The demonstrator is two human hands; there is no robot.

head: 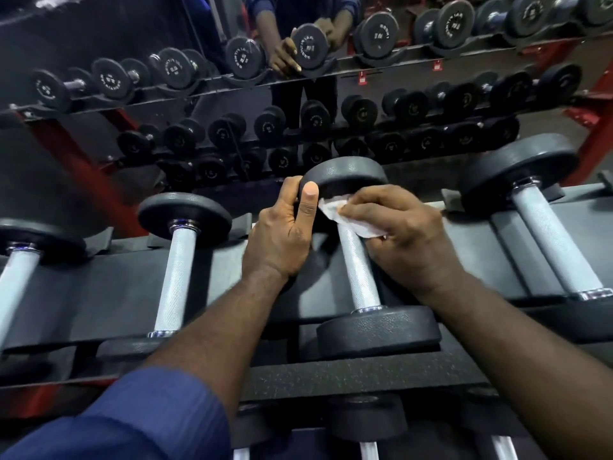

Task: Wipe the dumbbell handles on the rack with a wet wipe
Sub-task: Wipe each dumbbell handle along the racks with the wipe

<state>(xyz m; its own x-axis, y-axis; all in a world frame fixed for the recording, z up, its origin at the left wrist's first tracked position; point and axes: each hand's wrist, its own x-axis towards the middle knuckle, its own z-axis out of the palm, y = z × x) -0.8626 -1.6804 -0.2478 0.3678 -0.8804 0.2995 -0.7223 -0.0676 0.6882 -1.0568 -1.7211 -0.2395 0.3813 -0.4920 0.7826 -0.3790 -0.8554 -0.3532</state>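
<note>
The right hand [401, 234] holds a crumpled white wet wipe [335, 210] on the middle knurled silver dumbbell handle [360, 273], the left hand [282, 234] grips its far black head [348, 174]; neighbouring handles [175, 277] probably left to do.

A dark blue sleeve [132, 416] of finely striped cloth covers the left arm, its edge bunched partway up the forearm. From there down to the left hand [282, 234] the arm is uncovered, and the thumbnail is cut short. The right hand [398, 227] and its forearm are uncovered as far as the frame's edge, and the mirror [99, 28] ahead reflects blue sleeves pushed up above bare forearms, with dark trousers [318, 91] below.
</note>
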